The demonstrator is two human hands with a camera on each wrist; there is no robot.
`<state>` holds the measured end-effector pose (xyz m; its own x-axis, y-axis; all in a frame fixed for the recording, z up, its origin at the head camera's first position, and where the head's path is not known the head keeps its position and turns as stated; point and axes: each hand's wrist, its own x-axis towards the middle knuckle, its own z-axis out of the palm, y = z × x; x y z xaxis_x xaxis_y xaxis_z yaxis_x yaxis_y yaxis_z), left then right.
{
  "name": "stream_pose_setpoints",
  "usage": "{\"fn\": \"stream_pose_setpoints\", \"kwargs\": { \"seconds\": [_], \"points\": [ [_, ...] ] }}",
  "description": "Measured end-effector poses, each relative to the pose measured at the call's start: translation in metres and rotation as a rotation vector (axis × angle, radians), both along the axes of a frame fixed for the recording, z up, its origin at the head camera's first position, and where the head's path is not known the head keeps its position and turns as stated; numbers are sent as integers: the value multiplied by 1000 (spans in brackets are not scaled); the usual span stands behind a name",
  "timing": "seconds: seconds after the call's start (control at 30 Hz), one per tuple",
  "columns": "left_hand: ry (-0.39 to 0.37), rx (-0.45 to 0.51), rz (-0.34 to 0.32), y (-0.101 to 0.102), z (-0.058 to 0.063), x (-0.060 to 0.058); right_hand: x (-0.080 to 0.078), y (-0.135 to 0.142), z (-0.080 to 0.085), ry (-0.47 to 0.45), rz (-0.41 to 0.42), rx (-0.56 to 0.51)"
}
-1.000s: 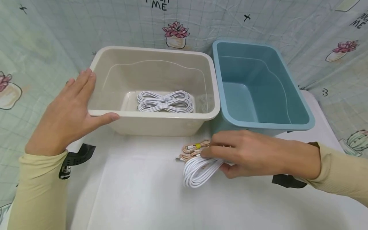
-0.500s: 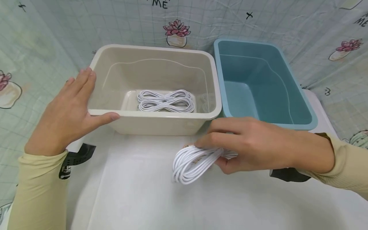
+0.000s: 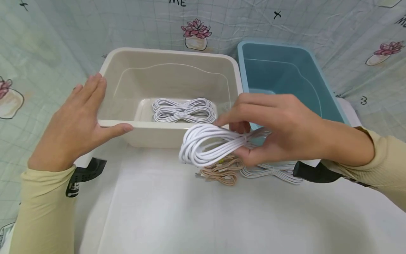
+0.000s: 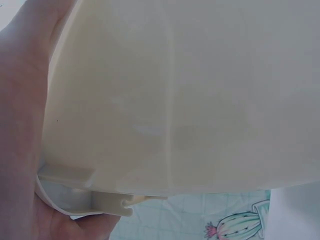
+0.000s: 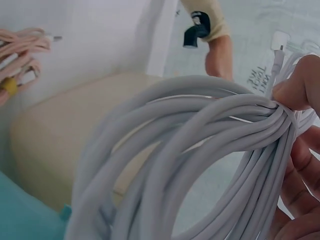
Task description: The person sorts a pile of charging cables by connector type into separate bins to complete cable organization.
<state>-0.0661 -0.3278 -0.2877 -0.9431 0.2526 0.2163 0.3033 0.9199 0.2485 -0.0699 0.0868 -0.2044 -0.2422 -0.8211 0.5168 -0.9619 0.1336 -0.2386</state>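
Observation:
My right hand pinches a white coiled cable at its tied middle, raised in front of the cream bin's front right corner. Its loop hangs out to the left, large in the right wrist view. My left hand rests on the left end of the cream bin, fingers straight along the rim and thumb over the front edge. Inside that bin lies a white cable bundle. On the table below my right hand are a beige cable bundle and another white cable, partly hidden.
A blue bin stands against the cream bin's right side, its front partly covered by my right hand and arm. Both bins stand on a white table, with a patterned sheet hanging behind.
My right hand has lifted the white cable from the table toward the cream bin's front rim. This uncovers the beige bundle and another white cable. The left hand stays put.

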Motion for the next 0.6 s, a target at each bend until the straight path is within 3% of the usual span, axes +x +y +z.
{"fn": "stream_pose_setpoints", "kwargs": {
  "seconds": [0.33, 0.37, 0.4, 0.43, 0.6],
  "points": [
    [13, 4, -4, 0, -1, -1, -23, -7, 15, 17, -38, -24],
    [11, 5, -5, 0, -1, 0, -26, -7, 15, 11, -47, -22],
    [11, 8, -6, 0, 0, -1, -44, 2, 3, -10, -38, -18],
    [9, 10, -6, 0, 0, -1, -48, 3, 2, -28, -47, -14],
    [-17, 5, 1, 0, 1, -1, -53, -4, 12, -105, -61, -24]
  ]
}}
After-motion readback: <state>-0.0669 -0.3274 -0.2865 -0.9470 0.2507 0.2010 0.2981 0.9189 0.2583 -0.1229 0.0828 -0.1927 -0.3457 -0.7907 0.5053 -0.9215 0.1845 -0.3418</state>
